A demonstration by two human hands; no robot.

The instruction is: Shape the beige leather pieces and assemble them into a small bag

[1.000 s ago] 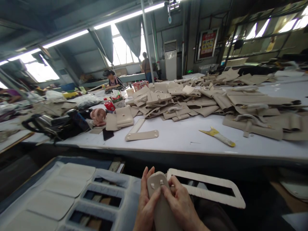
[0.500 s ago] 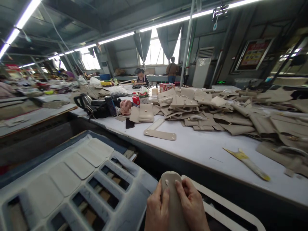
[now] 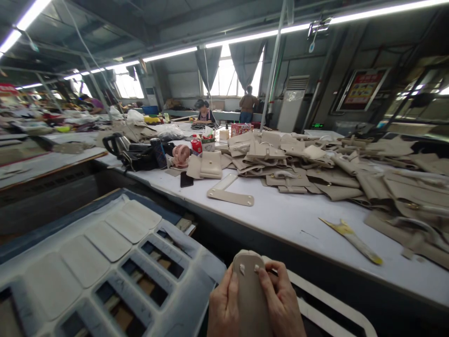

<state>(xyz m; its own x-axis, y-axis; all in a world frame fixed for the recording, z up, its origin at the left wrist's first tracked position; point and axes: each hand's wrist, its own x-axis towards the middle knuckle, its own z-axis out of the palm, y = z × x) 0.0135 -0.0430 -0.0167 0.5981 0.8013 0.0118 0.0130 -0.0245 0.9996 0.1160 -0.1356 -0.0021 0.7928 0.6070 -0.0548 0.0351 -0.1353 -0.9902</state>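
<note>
Between my hands I hold a beige leather strap piece [image 3: 251, 299] with a rounded end, pointing away from me. Two small white tabs stick out near its tip. My left hand [image 3: 224, 302] grips its left edge, the thumb lying along the side. On the right edge, my right hand [image 3: 282, 299] has its thumb by the right-hand tab and its fingers curled behind. What lies behind the strap is mostly hidden, though another pale edge shows at its top. Two similar joined strips [image 3: 231, 195] lie in a V on the white table [image 3: 273, 220] ahead.
A pale slotted rack [image 3: 182, 299] bearing several rounded panels [image 3: 107, 241] stands at left. Beige bag parts [image 3: 287, 161] are heaped across the table. A yellow-stained flat tool [image 3: 354, 238], a pink fan [image 3: 181, 155] and a black phone [image 3: 186, 179] lie nearby. Two people are farther back.
My right thumb has slid slightly down, so the right white tab now shows more fully. The view has shifted a little; both hands still hold the strap.
</note>
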